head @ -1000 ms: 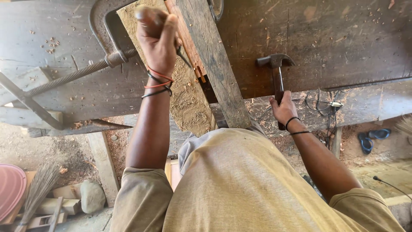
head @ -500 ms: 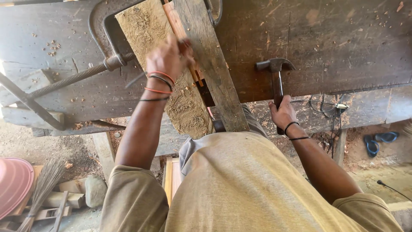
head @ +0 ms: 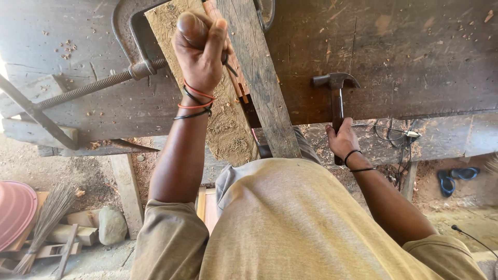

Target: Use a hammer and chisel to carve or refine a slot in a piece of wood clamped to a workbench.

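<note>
Nearest the camera is the person's own yellowish shirt (head: 311,228), filling the lower middle of the view, with both arms reaching out from it toward a dark wooden workbench (head: 415,57).

The right hand (head: 343,141) is wrapped shut around the dark handle of a hammer (head: 336,96). The hammer stands upright against the bench top, its metal head above the fist and its claw pointing left. A dark band sits on that wrist.

The left hand (head: 199,46) is raised further out and curled into a closed fist, with red and black bands at the wrist. A thin dark piece sticks out from the fist on its right side, possibly a nail or small tool; the view is too poor to tell what it is. The fist sits over a rough, sawdust-covered board (head: 228,124) and just beside a grey weathered plank (head: 262,88), which lie side by side and run from the bench edge toward the top of the view. A narrow reddish strip (head: 237,85) shows between them.

Left of the fist, a metal clamp (head: 129,57) with a long threaded screw grips the board against the bench.

Down on the ground to the left lie a broom (head: 44,223), a stone (head: 111,225) and a pink basin (head: 14,210). A pair of blue sandals (head: 456,179) rests on the dirt to the right.
</note>
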